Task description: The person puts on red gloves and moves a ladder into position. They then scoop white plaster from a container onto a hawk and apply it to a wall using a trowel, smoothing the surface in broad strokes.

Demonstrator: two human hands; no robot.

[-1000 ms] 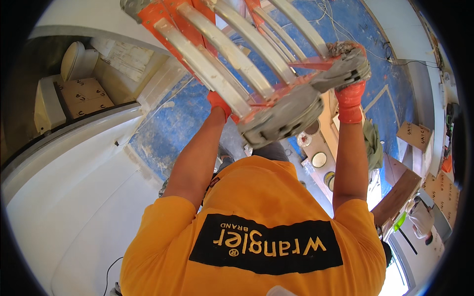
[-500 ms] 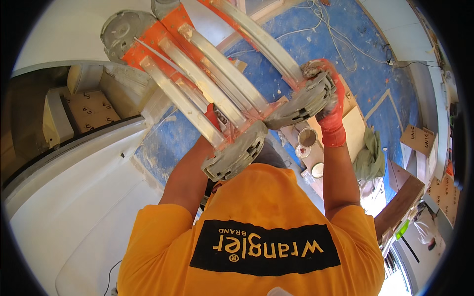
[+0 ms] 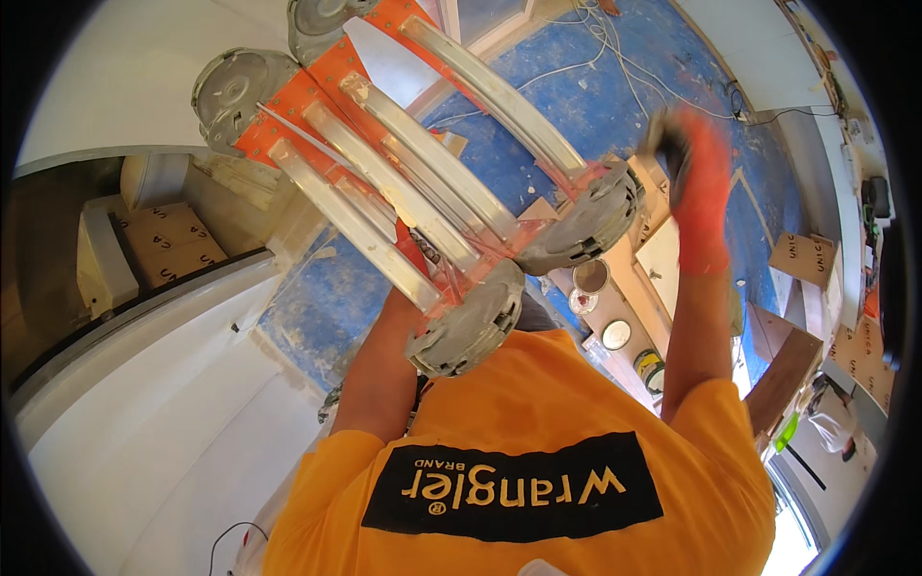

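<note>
Right hand (image 3: 699, 192) shifted off the orange-and-silver ladder (image 3: 394, 184) toward upper right of frame, its fingers too blurred to tell, left hand (image 3: 411, 250) near centre, fingers grasping the ladder, which spans upper left to centre, open tin (image 3: 591, 277) below, blue floor (image 3: 663, 58) beyond.

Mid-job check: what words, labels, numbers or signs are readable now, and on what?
Wording isn't copied here, only placed:
Yellow shirt: large yellow lettering on a black panel, upside down.
Brown cardboard at right: black lettering.
Brown cardboard at left: black lettering, small and partial.
Yellow-and-dark can: too small to read.
Ladder: none legible.
</note>
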